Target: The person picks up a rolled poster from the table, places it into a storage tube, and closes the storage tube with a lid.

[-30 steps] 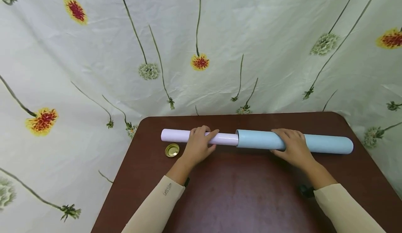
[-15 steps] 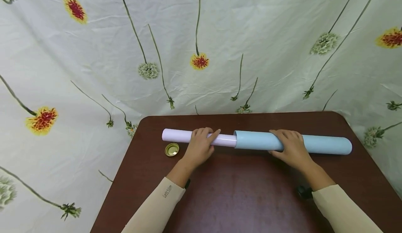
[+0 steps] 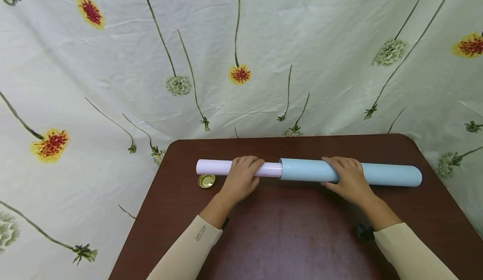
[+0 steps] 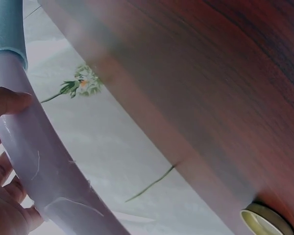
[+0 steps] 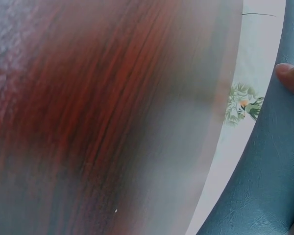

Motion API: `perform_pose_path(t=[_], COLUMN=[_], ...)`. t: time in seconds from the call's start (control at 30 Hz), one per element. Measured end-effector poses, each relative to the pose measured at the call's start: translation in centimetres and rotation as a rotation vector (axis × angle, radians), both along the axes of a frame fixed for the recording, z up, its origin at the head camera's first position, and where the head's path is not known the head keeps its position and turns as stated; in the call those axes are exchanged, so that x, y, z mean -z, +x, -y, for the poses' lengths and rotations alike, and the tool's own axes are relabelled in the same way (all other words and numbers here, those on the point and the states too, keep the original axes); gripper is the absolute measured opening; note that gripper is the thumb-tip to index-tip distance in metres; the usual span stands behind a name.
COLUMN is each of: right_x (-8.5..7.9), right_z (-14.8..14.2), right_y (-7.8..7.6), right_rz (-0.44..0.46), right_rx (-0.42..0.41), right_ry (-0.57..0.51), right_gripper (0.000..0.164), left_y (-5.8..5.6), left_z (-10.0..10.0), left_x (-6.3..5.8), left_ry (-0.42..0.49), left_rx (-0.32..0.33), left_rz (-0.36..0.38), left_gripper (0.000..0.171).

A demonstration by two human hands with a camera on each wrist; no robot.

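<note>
In the head view a glossy lilac roll [image 3: 215, 167], thinner than its neighbour, runs into the open left end of a light blue tube [image 3: 392, 174]. My left hand [image 3: 240, 178] grips the lilac roll a little left of the tube's mouth, thumb on the near side in the left wrist view, where the roll [image 4: 44, 152] enters the tube [image 4: 6, 29]. With my right hand [image 3: 349, 179] I hold the blue tube near its middle. The right wrist view shows only that hand's thumb [image 5: 291, 78] on the tube [image 5: 264, 161]. How far the roll reaches inside is hidden.
A small round gold lid [image 3: 206, 181] lies on the dark brown table [image 3: 294, 238], just below the roll's left end. The table's far edge runs behind the tube. A white flower-printed cloth [image 3: 320, 41] hangs beyond it.
The roll's left end has shifted slightly right and down, now overlapping the lid's upper edge. The blue tube has slid a little left, so less lilac shows between them.
</note>
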State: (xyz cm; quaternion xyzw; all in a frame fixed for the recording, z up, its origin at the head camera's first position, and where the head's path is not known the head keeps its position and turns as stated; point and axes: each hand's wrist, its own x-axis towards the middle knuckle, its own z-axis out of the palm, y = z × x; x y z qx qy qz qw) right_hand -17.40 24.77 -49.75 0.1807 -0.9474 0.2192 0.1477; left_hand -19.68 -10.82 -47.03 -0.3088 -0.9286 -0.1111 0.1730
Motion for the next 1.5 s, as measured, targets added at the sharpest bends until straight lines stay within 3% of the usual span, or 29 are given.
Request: perform_pose_path(t=[0.43, 0.77, 1.27, 1.5], right_x=[0.0, 0.2, 0.2, -0.1], right_z=[0.6, 0.9, 1.1, 1.1], right_y=[0.1, 0.1, 0.3, 0.3], right_rz=[0.0, -0.006, -0.017, -0.024], right_rx=[-0.022, -0.018, -0.035, -0.037], right_ry=[-0.004, 0.004, -0.027, -0.025], right_gripper=[0.08, 0.082, 0.08, 0.08], left_y=[0.5, 0.7, 0.7, 0.7], left_z=[-0.6, -1.0, -1.2, -0.9], left_x=[-0.4, -0.4, -0.3, -0.6], left_ry=[-0.001, -0.026, -0.005, -0.041], left_rx=[0.044, 0.038, 0.044, 0.036], left_rz=[0.029, 0.069, 0.075, 0.053], left_gripper=[0.051, 0.055, 0.051, 0.06])
